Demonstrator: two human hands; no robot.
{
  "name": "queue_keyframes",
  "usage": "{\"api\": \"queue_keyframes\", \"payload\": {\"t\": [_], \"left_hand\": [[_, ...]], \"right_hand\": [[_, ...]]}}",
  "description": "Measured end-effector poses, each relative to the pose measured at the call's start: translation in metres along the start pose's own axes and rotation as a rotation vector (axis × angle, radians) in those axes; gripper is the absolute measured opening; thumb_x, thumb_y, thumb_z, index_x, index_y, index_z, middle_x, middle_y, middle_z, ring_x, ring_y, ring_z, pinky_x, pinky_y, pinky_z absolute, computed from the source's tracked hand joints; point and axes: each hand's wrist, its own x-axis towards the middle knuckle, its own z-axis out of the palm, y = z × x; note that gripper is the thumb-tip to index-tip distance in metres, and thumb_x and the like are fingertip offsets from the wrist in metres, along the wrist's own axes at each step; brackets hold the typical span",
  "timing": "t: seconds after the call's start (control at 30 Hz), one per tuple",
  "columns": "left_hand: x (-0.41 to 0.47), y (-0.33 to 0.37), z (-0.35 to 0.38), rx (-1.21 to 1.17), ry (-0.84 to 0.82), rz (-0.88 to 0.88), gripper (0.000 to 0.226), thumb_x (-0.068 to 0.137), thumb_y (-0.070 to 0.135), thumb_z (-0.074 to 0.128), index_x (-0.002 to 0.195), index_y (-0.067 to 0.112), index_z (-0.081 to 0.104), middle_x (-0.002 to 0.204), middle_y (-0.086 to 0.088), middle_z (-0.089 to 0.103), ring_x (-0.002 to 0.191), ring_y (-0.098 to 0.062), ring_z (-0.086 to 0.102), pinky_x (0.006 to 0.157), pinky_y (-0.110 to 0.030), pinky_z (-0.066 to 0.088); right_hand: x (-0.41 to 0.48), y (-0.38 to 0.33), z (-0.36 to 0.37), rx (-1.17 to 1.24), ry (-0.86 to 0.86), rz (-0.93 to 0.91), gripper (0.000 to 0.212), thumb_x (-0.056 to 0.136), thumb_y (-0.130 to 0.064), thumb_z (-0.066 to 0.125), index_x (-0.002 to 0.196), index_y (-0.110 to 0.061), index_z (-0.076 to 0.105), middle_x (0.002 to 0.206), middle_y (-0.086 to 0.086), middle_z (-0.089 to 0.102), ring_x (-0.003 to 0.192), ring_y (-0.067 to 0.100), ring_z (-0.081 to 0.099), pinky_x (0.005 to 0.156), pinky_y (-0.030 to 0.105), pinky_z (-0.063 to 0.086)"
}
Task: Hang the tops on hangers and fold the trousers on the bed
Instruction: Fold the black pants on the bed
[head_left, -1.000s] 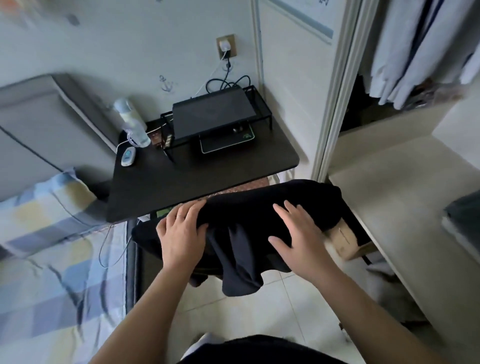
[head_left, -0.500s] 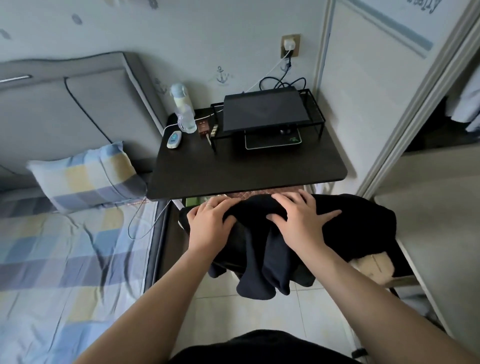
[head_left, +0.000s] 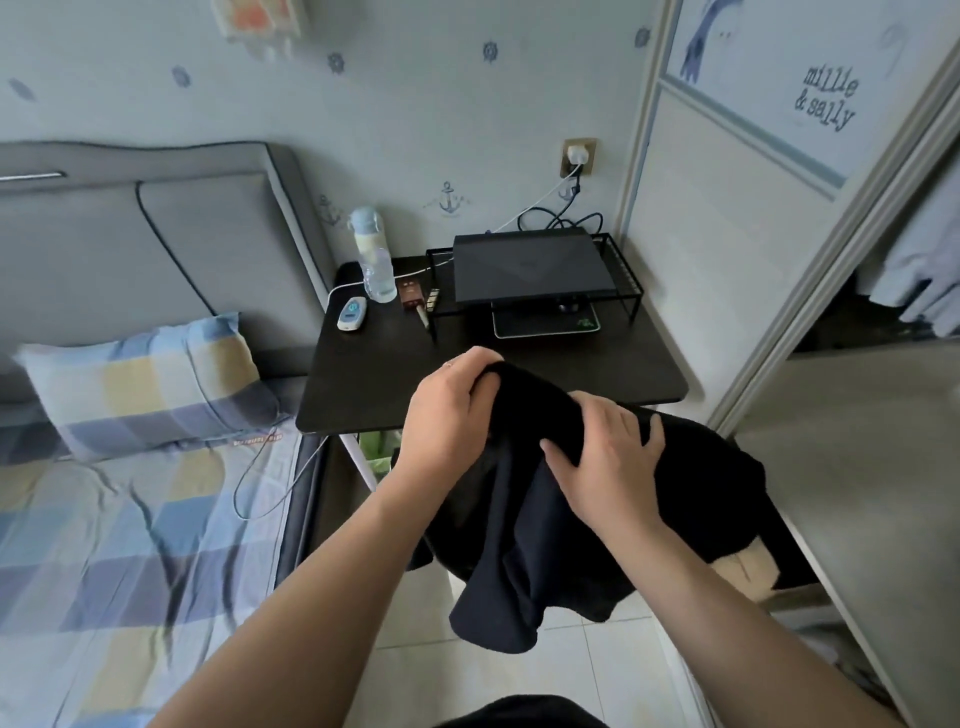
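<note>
Black knit cloth is bunched in both hands. My left hand (head_left: 452, 410) curls over the raised top edge of the black garment (head_left: 519, 545), fingers hooked behind it. My right hand (head_left: 608, 462) lies just beside it, thumb tucked under a fold and fingers spread over the top, pinching the cloth between them.

I judge the garment to be light, limp and thick enough to bunch. It won't slip or break, but it sags wherever it isn't held. I can't tell yet whether it is a top or trousers, so I would take it by a firm edge, a waistband or the shoulders, to let it fall open and show its shape.

Below the grip, one loose lobe hangs down over the tiled floor (head_left: 613, 670). To the right, the rest drapes over something I can't make out, with a cardboard box (head_left: 748, 569) showing beneath. The bundle sits just in front of the black desk (head_left: 384, 374), between the bed (head_left: 104, 545) on my left and the open wardrobe (head_left: 852, 467) on my right, and it does not touch the bed.
</note>
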Motion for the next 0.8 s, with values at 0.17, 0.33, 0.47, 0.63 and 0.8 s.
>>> {"api": "queue_keyframes", "payload": {"t": [0.17, 0.33, 0.47, 0.63, 0.8], "left_hand": [[0.01, 0.004, -0.071, -0.123, 0.168, 0.04, 0.016, 0.095, 0.024, 0.051, 0.096, 0.033, 0.063, 0.085, 0.022, 0.066, 0.083, -0.004, 0.063, 0.073, -0.017, 0.046], [0.006, -0.021, -0.175, -0.112, 0.37, -0.009, 0.016, 0.092, 0.027, 0.053, 0.094, 0.034, 0.068, 0.082, 0.022, 0.068, 0.081, 0.002, 0.064, 0.069, -0.009, 0.044], [-0.026, -0.06, -0.28, 0.017, 0.423, -0.073, 0.01, 0.087, 0.029, 0.06, 0.08, 0.034, 0.065, 0.074, 0.025, 0.065, 0.071, 0.007, 0.059, 0.063, -0.005, 0.039], [-0.113, -0.113, -0.398, 0.159, 0.326, -0.2, 0.015, 0.071, 0.045, 0.063, 0.077, 0.031, 0.062, 0.069, 0.022, 0.062, 0.066, 0.004, 0.056, 0.059, -0.008, 0.039], [-0.216, -0.166, -0.469, 0.241, 0.236, -0.461, 0.019, 0.083, 0.031, 0.08, 0.096, 0.041, 0.072, 0.082, 0.029, 0.07, 0.08, 0.007, 0.065, 0.066, -0.011, 0.045]], "right_hand": [[0.012, -0.055, -0.02, 0.075, 0.126, -0.075, 0.044, 0.085, -0.038, 0.073, 0.123, -0.018, 0.06, 0.115, -0.004, 0.066, 0.112, 0.022, 0.061, 0.107, 0.053, 0.039], [0.019, -0.15, -0.029, 0.294, 0.078, -0.265, 0.016, 0.096, -0.027, 0.065, 0.104, -0.013, 0.065, 0.086, -0.006, 0.067, 0.073, 0.023, 0.062, 0.07, 0.041, 0.051], [0.016, -0.237, -0.017, 0.548, -0.105, -0.378, 0.01, 0.099, -0.027, 0.061, 0.103, -0.018, 0.065, 0.077, -0.011, 0.067, 0.066, 0.005, 0.06, 0.066, 0.033, 0.051], [-0.009, -0.362, 0.009, 0.856, -0.347, -0.531, 0.019, 0.1, -0.015, 0.059, 0.095, -0.031, 0.069, 0.084, -0.017, 0.07, 0.081, -0.001, 0.065, 0.074, 0.012, 0.046], [-0.046, -0.487, 0.044, 0.881, -0.552, -0.692, 0.03, 0.097, -0.009, 0.06, 0.091, -0.037, 0.068, 0.082, -0.023, 0.07, 0.079, -0.009, 0.062, 0.073, 0.006, 0.041]]}}
